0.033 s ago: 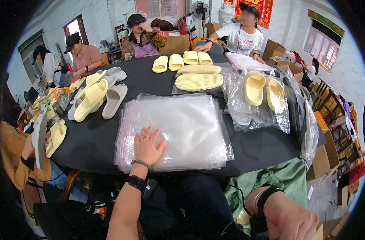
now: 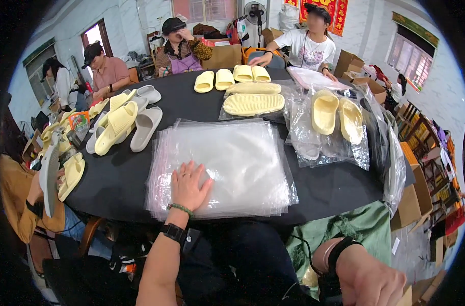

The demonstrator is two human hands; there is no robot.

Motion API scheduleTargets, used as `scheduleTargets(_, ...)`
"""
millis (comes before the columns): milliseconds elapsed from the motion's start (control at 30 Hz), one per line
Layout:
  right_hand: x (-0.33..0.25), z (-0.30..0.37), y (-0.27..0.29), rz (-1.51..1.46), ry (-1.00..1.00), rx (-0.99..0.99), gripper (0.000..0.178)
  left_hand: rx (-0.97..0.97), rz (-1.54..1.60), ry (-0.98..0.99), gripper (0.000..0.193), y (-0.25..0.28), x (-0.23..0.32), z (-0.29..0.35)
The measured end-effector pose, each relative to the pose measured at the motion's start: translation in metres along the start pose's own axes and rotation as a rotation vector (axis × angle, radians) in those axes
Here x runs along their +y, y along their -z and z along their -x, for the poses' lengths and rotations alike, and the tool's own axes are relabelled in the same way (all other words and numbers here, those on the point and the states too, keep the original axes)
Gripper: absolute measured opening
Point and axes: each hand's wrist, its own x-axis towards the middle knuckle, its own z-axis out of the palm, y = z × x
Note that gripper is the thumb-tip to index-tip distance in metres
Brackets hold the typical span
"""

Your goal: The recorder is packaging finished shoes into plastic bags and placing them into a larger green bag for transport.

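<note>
My left hand (image 2: pixel 189 186) lies open and flat, fingers a little apart, on a stack of clear plastic bags (image 2: pixel 237 163) at the table's near edge. At the lower right, my right hand (image 2: pixel 372 279) is off the table with its fingers curled down. The lower edge cuts off its fingertips, so anything in them is hidden. Beside it hangs a green cloth (image 2: pixel 344 234). Bagged yellow slippers (image 2: pixel 325 113) lie right of the stack, and another bagged pair (image 2: pixel 254 104) lies behind it, soles up. Loose yellow slippers (image 2: pixel 224 80) stand farther back.
Yellow and grey slippers (image 2: pixel 117 127) are heaped on the black table (image 2: pixel 110 178) at the left. A co-worker's hand there holds a grey slipper (image 2: pixel 51 176). Across the table a person rests a hand by more bags (image 2: pixel 319 79). Cardboard boxes (image 2: pixel 416 194) stand at the right.
</note>
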Motion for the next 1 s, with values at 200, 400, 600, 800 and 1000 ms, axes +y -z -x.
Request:
scheduleTargets(200, 0.002, 0.0, 0.0, 0.017, -0.027, 0.011, 0.03, 0.003, -0.007, -0.003, 0.057, 0.001, 0.0, 0.0)
scheduleTargets(400, -0.004, 0.003, 0.001, 0.093, 0.012, -0.016, 0.028, 0.029, -0.005, -0.006, 0.056, -0.002, 0.0, -0.002)
scheduleTargets(600, -0.005, -0.004, 0.001, 0.01, -0.201, 0.005, 0.029, 0.025, 0.021, 0.002, 0.055, 0.002, 0.001, 0.002)
scheduleTargets(800, 0.012, 0.014, 0.01, -0.032, -0.114, 0.08, 0.029, 0.015, 0.024, 0.006, 0.055, -0.001, -0.003, 0.003)
scheduleTargets(1000, -0.01, 0.05, 0.04, 0.824, -1.01, 0.21, 0.015, 0.029, 0.02, -0.025, 0.055, 0.0, 0.007, -0.002)
